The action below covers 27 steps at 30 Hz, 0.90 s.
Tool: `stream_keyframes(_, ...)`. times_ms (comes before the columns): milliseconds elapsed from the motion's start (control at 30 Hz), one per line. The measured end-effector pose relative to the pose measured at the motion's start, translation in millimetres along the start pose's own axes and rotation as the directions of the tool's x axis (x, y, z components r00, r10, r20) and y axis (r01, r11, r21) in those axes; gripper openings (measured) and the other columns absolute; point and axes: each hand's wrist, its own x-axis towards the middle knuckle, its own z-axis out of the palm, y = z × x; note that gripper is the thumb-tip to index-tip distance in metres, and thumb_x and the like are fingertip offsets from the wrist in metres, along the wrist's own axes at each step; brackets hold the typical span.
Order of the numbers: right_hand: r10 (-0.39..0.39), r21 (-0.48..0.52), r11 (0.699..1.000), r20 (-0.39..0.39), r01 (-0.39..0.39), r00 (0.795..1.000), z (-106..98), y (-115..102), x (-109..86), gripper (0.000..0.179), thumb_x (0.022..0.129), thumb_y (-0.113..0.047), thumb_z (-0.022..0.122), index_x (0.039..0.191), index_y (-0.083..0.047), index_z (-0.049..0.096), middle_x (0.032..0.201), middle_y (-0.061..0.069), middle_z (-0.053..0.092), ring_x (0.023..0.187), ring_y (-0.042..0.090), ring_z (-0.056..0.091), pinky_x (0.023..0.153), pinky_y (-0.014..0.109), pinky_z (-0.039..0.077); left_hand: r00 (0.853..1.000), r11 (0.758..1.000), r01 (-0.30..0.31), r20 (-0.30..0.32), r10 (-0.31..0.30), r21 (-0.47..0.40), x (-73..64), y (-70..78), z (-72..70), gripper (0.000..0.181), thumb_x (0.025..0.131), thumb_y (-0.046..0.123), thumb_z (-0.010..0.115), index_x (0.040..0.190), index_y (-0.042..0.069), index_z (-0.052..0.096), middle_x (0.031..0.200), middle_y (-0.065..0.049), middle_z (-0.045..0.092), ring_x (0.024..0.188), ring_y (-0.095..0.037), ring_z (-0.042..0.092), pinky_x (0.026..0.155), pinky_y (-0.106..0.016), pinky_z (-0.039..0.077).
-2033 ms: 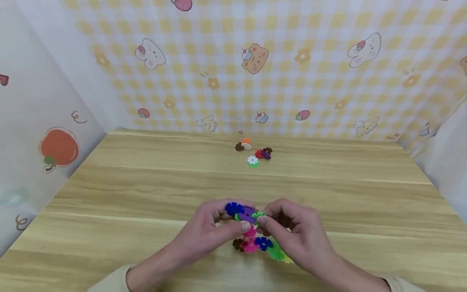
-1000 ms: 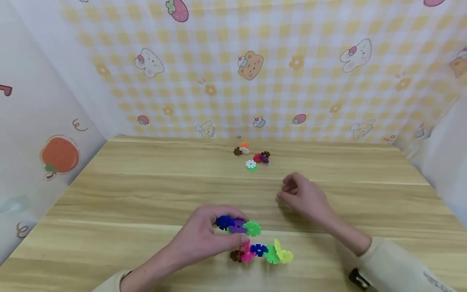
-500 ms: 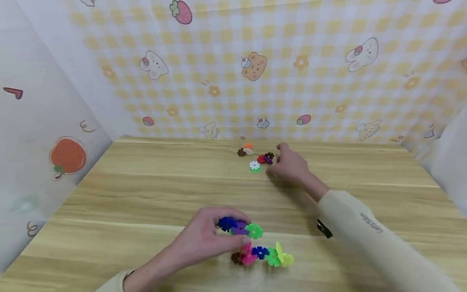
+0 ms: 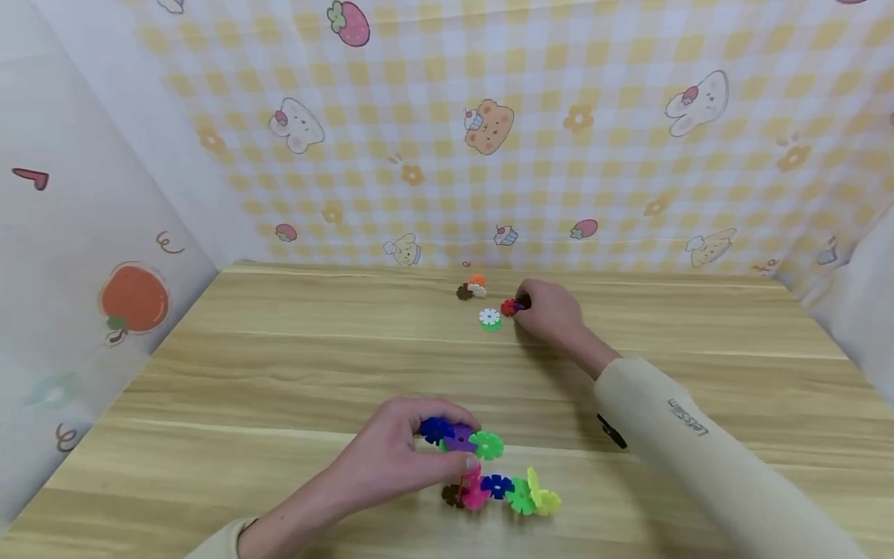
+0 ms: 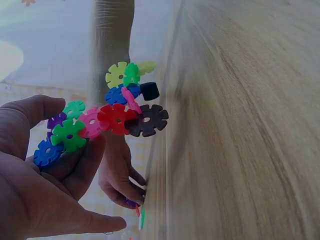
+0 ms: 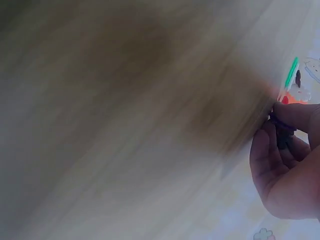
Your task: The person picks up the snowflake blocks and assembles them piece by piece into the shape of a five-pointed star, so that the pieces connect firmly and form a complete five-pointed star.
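Near the tabletop's back edge (image 4: 391, 268), right hand (image 4: 552, 314) pinching purple disc (image 4: 518, 306), left hand (image 4: 391, 448) gripping linked discs (image 4: 491, 487), broad wood (image 4: 419, 365) between hands.

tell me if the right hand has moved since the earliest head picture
Yes. Against the white disc on the table, the right hand has moved forward, from beside the left hand to just right of that disc.

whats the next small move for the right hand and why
Probably lift the purple disc off the table: the right hand appears to pinch it at the far side, while the left hand holds the joined chain closer to the person.
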Motion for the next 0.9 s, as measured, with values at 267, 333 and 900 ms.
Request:
stream_keyframes(267, -0.070, 0.106, 0.992, -0.042, 0.074, 0.997, -6, 20, -29.6, 0.018, 0.086, -0.011, 0.072, 0.099, 0.001, 0.067, 0.096, 0.015, 0.069, 0.082, 0.026, 0.058, 0.073, 0.036, 0.050, 1.000, 1.000, -0.002, -0.002, 0.002, -0.018, -1.8, 2.1, 1.5, 0.023, 0.087, 0.031, 0.081, 0.109, 0.027, 0.077, 0.106, 0.009, 0.075, 0.093, -0.015, 0.069, 0.080, -0.028, 0.056)
stream_keyframes(333, -0.057, 0.171, 0.983, -0.046, 0.064, 0.997, -9, 26, -38.4, 0.020, 0.086, -0.013, 0.075, 0.097, 0.000, 0.065, 0.094, 0.014, 0.068, 0.080, 0.024, 0.058, 0.070, 0.033, 0.050, 1.000, 1.000, -0.003, 0.004, 0.003, -0.030, -2.0, 2.1, 1.6, 0.023, 0.087, 0.030, 0.081, 0.110, 0.026, 0.077, 0.105, 0.008, 0.075, 0.091, -0.015, 0.069, 0.078, -0.028, 0.057)
stream_keyframes(900, -0.042, 0.752, 0.648, 0.190, -0.118, 0.981, -12, 30, -89.9, 0.024, 0.096, -0.013, 0.068, 0.088, -0.005, 0.047, 0.083, 0.006, 0.057, 0.074, 0.015, 0.052, 0.064, 0.025, 0.049, 1.000, 1.000, -0.001, 0.014, 0.001, -0.004, 5.0, 3.6, 7.4, 0.022, 0.087, 0.030, 0.081, 0.109, 0.027, 0.078, 0.103, 0.011, 0.075, 0.092, -0.014, 0.069, 0.079, -0.027, 0.055)
